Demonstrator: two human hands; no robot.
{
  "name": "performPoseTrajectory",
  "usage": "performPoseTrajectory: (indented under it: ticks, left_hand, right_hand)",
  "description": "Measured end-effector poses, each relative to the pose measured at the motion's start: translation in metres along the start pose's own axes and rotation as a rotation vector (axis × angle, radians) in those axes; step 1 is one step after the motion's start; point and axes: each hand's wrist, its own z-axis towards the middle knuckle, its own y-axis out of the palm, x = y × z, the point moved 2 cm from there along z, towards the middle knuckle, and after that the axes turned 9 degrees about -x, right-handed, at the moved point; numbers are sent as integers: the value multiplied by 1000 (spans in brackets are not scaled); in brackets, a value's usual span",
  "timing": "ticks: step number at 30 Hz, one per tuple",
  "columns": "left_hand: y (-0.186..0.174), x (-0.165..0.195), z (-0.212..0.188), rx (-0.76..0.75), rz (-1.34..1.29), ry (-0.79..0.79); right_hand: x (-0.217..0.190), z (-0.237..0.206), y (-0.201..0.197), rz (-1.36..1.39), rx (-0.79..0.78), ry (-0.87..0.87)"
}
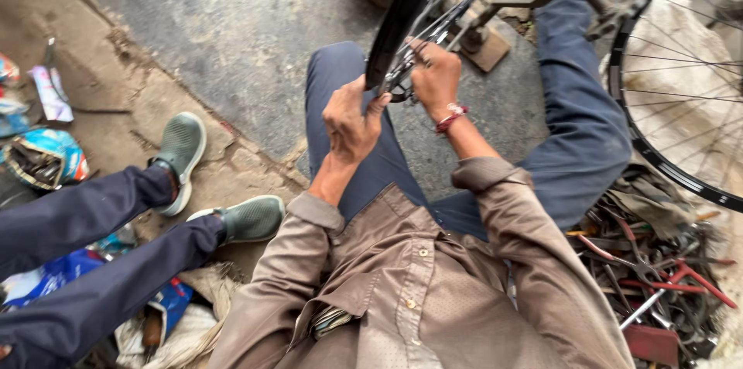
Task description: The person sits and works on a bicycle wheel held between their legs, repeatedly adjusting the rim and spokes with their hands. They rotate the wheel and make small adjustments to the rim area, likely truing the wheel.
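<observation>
While both hands, left hand (pixel 350 123) and right hand (pixel 436 78), grip closed, clasp the black curved wheel rim (pixel 402 13).

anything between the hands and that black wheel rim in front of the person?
No. Both hands are already on the black wheel rim: the left hand grips its lower edge, and the right hand is at the spokes beside it. Nothing visible sits between either hand and the rim.

Brown buttoned shirt (pixel 402 291) with rolled sleeves, blue trousers (pixel 580 129), red wrist thread (pixel 451 117).
</observation>
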Motion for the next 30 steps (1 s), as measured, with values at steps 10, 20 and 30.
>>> performPoseTrajectory:
  ticks: [10,20,30]
  left_hand:
    - [-5,1,2,2,-46,15]
    - [-1,-5,-1,-13,-25,0]
    - [-2,-4,0,-21,-33,-22]
  right_hand:
    - [-20,19,-31,38,-430,198]
    - [-26,16,-21,17,-320,173]
    - [19,17,5,940,-426,310]
